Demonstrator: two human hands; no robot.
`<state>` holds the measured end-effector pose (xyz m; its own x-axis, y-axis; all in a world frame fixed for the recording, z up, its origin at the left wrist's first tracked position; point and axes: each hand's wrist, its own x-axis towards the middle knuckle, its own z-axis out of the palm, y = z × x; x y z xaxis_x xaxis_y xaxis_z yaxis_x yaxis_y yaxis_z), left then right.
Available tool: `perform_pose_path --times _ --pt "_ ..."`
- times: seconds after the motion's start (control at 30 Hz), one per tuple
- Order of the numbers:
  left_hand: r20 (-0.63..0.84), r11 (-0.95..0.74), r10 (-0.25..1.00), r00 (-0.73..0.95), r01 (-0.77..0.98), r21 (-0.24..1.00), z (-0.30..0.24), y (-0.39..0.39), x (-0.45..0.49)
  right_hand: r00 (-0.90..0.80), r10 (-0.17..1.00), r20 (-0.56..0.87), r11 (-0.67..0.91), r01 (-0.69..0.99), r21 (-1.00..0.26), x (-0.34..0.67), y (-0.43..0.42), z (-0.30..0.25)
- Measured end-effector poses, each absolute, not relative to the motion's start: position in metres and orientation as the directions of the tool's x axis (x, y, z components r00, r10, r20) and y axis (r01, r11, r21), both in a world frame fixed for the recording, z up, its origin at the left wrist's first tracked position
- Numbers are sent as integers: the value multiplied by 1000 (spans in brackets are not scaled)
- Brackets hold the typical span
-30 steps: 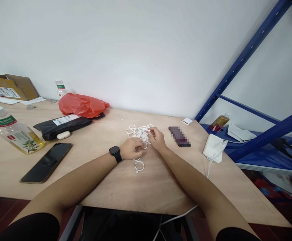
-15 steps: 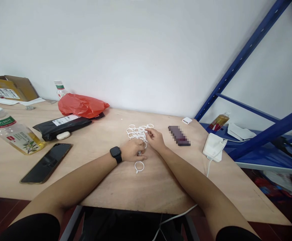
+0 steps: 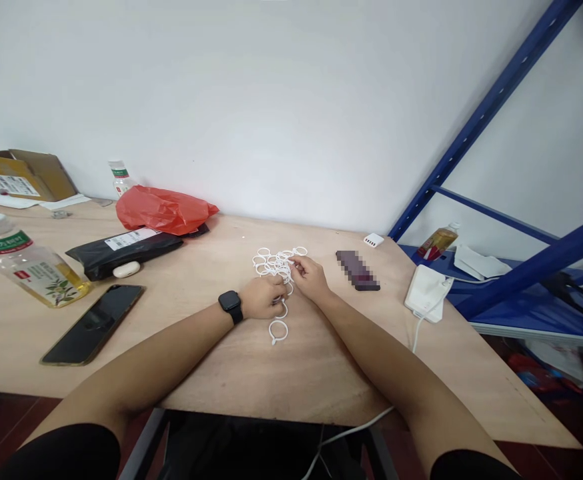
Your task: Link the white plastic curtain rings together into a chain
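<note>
A heap of several white plastic rings (image 3: 273, 262) lies in the middle of the wooden table (image 3: 211, 360). My left hand (image 3: 263, 298), with a black watch on its wrist, is closed on a white ring at the heap's near edge. My right hand (image 3: 311, 277) pinches rings at the heap's right side. One single white ring (image 3: 278, 331) lies flat on the table just in front of my left hand.
On the left lie a black phone (image 3: 93, 324), a bottle of yellow liquid (image 3: 27, 269), a black parcel (image 3: 124, 247), a red plastic bag (image 3: 163, 209) and a cardboard box (image 3: 24, 174). On the right are a dark phone (image 3: 357, 269), a white charger (image 3: 425, 293) with cable and a blue shelf frame (image 3: 511, 260).
My left hand has shifted slightly among the rings at the heap's near edge. My right hand has stayed pinching the heap. The single ring has not moved.
</note>
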<state>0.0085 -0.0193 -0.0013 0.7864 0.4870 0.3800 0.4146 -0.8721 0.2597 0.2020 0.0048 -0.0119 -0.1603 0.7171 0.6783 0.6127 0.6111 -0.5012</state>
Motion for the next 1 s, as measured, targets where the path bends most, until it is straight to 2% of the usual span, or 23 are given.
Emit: perform_pose_path --times 0.1,0.23,0.3,0.6,0.87,1.0 --pt "447 -852 519 729 397 342 1 -21 8 -179 704 687 627 611 -484 202 5 -12" --pt "452 -734 671 588 439 518 0 -21 5 -174 713 679 623 602 -499 204 6 -12" --pt "451 -700 707 544 450 555 0 -21 4 -174 715 677 621 602 -502 204 6 -13" --pt "578 -788 614 538 367 495 2 -20 6 -195 713 673 614 637 -466 206 9 -18" --pt "567 -796 603 561 375 476 -1 -15 4 -220 708 672 615 659 -432 205 6 -14" --pt "563 -776 627 538 373 508 -2 -13 4 -236 721 651 607 668 -431 205 6 -13"
